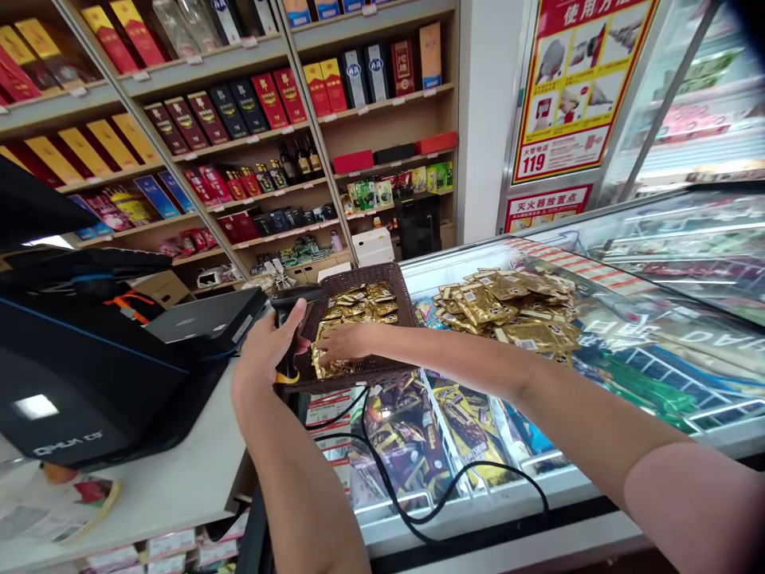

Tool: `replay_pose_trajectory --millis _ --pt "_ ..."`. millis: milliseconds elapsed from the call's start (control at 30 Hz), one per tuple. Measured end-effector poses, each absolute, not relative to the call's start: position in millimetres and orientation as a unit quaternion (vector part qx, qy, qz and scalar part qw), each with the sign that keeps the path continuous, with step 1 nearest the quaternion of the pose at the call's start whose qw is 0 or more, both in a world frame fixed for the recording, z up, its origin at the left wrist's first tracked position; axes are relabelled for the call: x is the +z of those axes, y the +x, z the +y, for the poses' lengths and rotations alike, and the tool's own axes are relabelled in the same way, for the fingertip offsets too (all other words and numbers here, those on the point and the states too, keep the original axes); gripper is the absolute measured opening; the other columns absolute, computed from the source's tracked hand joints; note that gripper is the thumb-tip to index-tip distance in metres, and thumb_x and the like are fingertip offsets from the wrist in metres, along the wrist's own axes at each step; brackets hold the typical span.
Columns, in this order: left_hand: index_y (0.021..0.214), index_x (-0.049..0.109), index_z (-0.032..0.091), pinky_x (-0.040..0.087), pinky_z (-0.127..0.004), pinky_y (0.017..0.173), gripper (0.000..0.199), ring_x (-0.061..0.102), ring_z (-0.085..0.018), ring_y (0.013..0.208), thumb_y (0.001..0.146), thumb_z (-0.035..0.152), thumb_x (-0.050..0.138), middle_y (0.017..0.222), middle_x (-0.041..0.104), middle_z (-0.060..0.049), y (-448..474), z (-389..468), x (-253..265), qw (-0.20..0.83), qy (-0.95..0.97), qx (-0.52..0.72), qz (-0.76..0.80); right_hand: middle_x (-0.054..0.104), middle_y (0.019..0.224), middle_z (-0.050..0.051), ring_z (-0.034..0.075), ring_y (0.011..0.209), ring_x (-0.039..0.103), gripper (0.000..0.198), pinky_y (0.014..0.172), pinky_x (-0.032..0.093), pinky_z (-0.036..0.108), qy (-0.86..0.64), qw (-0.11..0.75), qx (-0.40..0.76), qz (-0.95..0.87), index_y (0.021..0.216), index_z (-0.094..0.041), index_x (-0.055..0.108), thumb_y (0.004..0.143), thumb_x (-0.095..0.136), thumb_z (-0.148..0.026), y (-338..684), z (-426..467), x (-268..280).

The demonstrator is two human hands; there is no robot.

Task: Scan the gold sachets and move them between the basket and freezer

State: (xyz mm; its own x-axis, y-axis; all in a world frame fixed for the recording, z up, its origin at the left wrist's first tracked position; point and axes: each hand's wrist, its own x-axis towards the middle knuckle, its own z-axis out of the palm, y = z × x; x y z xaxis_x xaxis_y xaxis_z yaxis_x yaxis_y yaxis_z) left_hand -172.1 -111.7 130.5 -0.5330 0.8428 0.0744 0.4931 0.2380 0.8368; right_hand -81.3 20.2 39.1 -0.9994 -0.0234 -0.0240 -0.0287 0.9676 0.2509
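Note:
My left hand (263, 351) is wrapped round the grip of a black barcode scanner (299, 296) with a yellow trigger part, at the left side of a brown woven basket (406, 299). Inside the basket lie many small gold packets (362, 303). My right hand (343, 343) reaches into it from the right, its fingers bent over a gold packet (326, 367) at the near left; the fingertips are partly hidden. To the right, a loose heap of gold packets (508, 303) rests on the freezer's glass top.
Under the basket is a glass-topped chest freezer (574, 470) with wrapped goods inside. A black cable (382, 462) loops across the glass. At left stands a black checkout machine (77, 375) on a white counter (197, 454). Shelves of boxed bottles (239, 104) line the back wall.

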Motion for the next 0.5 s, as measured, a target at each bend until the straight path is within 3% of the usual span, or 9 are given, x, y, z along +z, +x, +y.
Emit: replay_pose_trajectory --millis 100,200,267,400,500 --pt "0.084 0.063 0.020 0.051 -0.029 0.047 0.057 0.068 -0.024 0.057 0.066 0.074 0.064 0.060 0.065 -0.004 -169 -109 130 0.197 0.450 0.438 0.753 0.064 0.125 0.009 0.023 0.119 0.056 0.028 0.091 0.044 0.032 0.027 -0.067 0.127 0.989 0.110 -0.021 0.065 0.095 0.044 -0.008 -60 19 48" --pt "0.088 0.063 0.019 0.051 -0.029 0.049 0.059 0.068 -0.024 0.058 0.066 0.074 0.065 0.059 0.065 -0.004 -165 -105 130 0.216 0.463 0.435 0.742 0.068 0.105 0.009 0.024 0.098 0.064 0.018 0.074 0.047 0.031 0.176 -0.154 0.047 0.971 0.105 -0.019 0.061 0.090 0.054 -0.014 -21 27 54" --pt "0.091 0.063 0.019 0.051 -0.028 0.050 0.059 0.067 -0.022 0.057 0.066 0.073 0.067 0.061 0.066 -0.003 -157 -102 132 0.235 0.477 0.435 0.727 0.067 0.096 0.007 0.023 0.086 0.064 0.027 0.068 0.046 0.030 0.289 -0.221 -0.051 0.930 0.110 -0.019 0.056 0.084 0.062 -0.020 13 34 54" --pt "0.093 0.063 0.019 0.048 -0.025 0.047 0.058 0.064 -0.019 0.054 0.067 0.071 0.068 0.060 0.064 -0.002 -122 -93 137 0.267 0.505 0.448 0.689 0.061 0.102 0.003 0.016 0.071 0.062 0.056 0.061 0.050 0.027 0.393 -0.328 -0.337 0.790 0.125 -0.023 0.043 0.077 0.071 -0.028 84 42 45" --pt "0.091 0.063 0.019 0.046 -0.024 0.047 0.054 0.063 -0.019 0.053 0.069 0.069 0.066 0.057 0.063 -0.001 -88 -84 135 0.279 0.536 0.451 0.656 0.057 0.109 0.003 0.013 0.074 0.061 0.048 0.060 0.053 0.024 0.425 -0.419 -0.477 0.646 0.120 -0.024 0.044 0.079 0.068 -0.027 123 38 36"
